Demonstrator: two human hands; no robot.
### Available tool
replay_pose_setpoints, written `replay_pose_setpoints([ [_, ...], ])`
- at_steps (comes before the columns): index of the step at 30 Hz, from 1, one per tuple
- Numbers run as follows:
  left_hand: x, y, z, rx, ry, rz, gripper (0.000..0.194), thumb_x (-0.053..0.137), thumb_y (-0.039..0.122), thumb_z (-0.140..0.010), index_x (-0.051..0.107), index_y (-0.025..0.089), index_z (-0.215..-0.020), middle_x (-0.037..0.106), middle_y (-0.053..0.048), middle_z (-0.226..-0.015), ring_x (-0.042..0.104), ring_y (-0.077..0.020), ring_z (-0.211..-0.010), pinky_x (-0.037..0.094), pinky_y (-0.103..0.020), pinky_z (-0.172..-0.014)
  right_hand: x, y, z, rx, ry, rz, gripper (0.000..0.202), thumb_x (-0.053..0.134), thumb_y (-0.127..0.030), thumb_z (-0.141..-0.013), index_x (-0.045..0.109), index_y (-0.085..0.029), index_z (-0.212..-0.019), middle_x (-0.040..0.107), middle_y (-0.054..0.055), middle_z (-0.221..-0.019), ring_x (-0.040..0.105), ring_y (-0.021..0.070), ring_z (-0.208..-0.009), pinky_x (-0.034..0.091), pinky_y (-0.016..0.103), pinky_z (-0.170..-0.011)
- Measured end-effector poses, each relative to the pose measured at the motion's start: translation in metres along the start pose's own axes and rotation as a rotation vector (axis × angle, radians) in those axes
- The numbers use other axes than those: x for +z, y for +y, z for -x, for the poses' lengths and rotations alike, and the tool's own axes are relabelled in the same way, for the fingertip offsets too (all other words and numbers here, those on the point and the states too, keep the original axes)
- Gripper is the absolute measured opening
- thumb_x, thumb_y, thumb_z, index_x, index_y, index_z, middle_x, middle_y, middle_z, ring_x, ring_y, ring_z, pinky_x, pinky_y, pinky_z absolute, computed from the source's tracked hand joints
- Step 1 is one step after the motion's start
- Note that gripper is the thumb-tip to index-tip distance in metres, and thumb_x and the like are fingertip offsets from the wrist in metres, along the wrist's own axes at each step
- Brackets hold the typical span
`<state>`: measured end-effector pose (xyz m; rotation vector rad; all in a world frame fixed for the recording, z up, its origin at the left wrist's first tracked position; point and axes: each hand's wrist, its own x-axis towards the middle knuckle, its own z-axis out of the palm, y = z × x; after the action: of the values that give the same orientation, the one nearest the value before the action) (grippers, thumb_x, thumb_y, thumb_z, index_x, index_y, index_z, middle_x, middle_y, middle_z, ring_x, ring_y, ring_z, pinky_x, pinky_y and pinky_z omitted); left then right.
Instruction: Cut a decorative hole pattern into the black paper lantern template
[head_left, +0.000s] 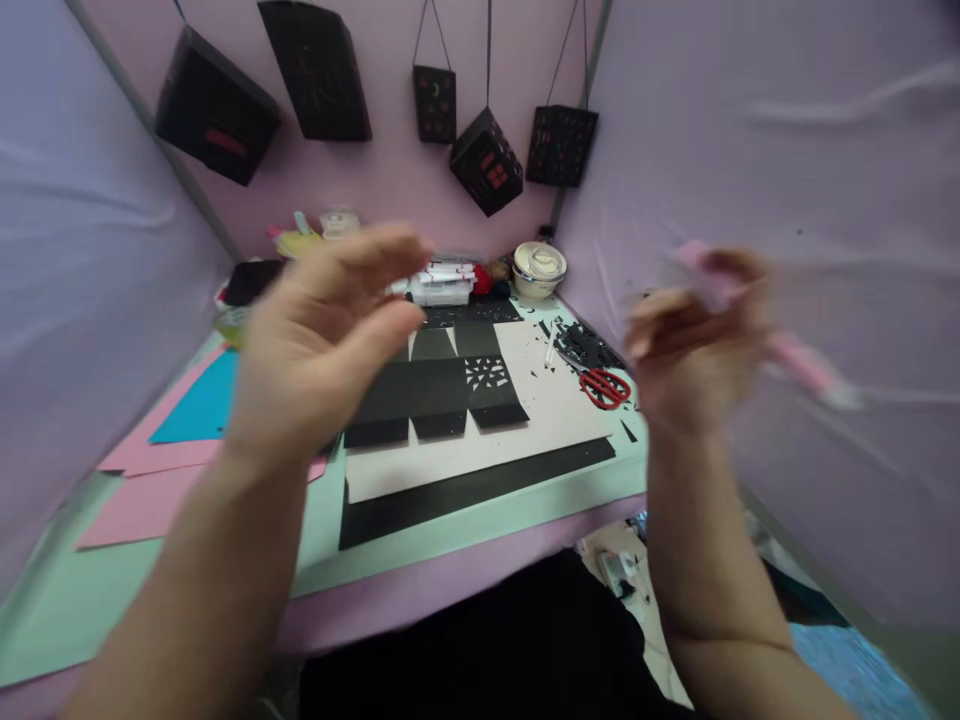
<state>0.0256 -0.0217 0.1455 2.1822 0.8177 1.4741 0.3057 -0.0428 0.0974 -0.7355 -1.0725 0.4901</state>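
Observation:
My left hand [315, 340] is raised above the left side of the table, its thumb and fingers apart and nothing between them. Over on the right, my right hand [694, 340] is lifted with curled fingers around a slim pink pen-shaped tool [799, 360]. Motion blur hides what kind of tool it is. Between and below the hands lies a black card cutout [420, 385] with tabs along its edges and a patch of small cut-out shapes at its right end. It rests on a white sheet [555, 420], apart from both hands.
Red-handled scissors [604, 389] lie at the right beside black paper scraps [589, 345]. Pink sheets [142, 505] and a blue sheet [199, 400] are on the left. White pens [448, 272] and a lidded bowl [539, 268] stand at the back. Black paper lanterns [487, 163] hang above.

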Motion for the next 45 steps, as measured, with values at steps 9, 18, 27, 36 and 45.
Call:
replay_pose_setpoints([
  [9, 0.080, -0.114, 0.039, -0.186, -0.612, -0.639, 0.037, 0.058, 0.034, -0.089, 0.066, 0.010, -0.116, 0.056, -0.018, -0.136, 0.051, -0.0313, -0.127, 0.040, -0.042, -0.107, 0.030, 0.106, 0.044, 0.763, -0.072, -0.134, 0.021, 0.071, -0.034, -0.068, 0.059, -0.017, -0.074, 0.044, -0.006, -0.052, 0.031, 0.0043, -0.041, 0.017, 0.021, -0.038],
  [18, 0.090, -0.131, 0.059, -0.286, -0.661, -0.602, 0.055, 0.056, 0.044, -0.089, 0.056, 0.009, -0.131, 0.045, -0.017, -0.147, 0.034, -0.0315, -0.140, 0.026, -0.048, -0.115, 0.070, 0.117, 0.041, 0.743, -0.257, 0.088, 0.014, 0.060, -0.031, -0.070, 0.055, -0.018, -0.066, 0.035, -0.009, -0.042, 0.022, 0.0050, -0.037, 0.012, 0.023, -0.039],
  [27, 0.094, -0.132, 0.067, -0.278, -0.615, -0.612, 0.060, 0.053, 0.055, -0.087, 0.055, 0.019, -0.135, 0.042, -0.014, -0.149, 0.032, -0.0312, -0.141, 0.021, -0.050, -0.115, 0.058, 0.136, 0.051, 0.404, -0.277, 0.585, 0.024, 0.058, -0.037, -0.076, 0.043, -0.023, -0.064, 0.051, -0.005, -0.052, 0.047, 0.0132, -0.054, 0.037, 0.027, -0.058],
  [36, 0.096, -0.125, 0.068, -0.320, -0.604, -0.650, 0.058, 0.053, 0.054, -0.087, 0.055, 0.018, -0.133, 0.042, -0.015, -0.149, 0.031, -0.0324, -0.141, 0.021, -0.052, -0.114, 0.058, 0.134, 0.059, 0.322, -0.307, 0.539, 0.024, 0.058, -0.036, -0.078, 0.042, -0.024, -0.065, 0.051, -0.005, -0.052, 0.049, 0.0139, -0.053, 0.039, 0.027, -0.059],
  [45, 0.100, -0.127, 0.072, -0.323, -0.577, -0.663, 0.060, 0.053, 0.053, -0.088, 0.055, 0.014, -0.133, 0.041, -0.017, -0.149, 0.033, -0.0335, -0.140, 0.025, -0.045, -0.114, 0.062, 0.137, 0.055, 0.376, -0.289, 0.564, 0.019, 0.057, -0.030, -0.075, 0.043, -0.023, -0.065, 0.051, -0.006, -0.049, 0.049, 0.0135, -0.050, 0.038, 0.027, -0.056],
])
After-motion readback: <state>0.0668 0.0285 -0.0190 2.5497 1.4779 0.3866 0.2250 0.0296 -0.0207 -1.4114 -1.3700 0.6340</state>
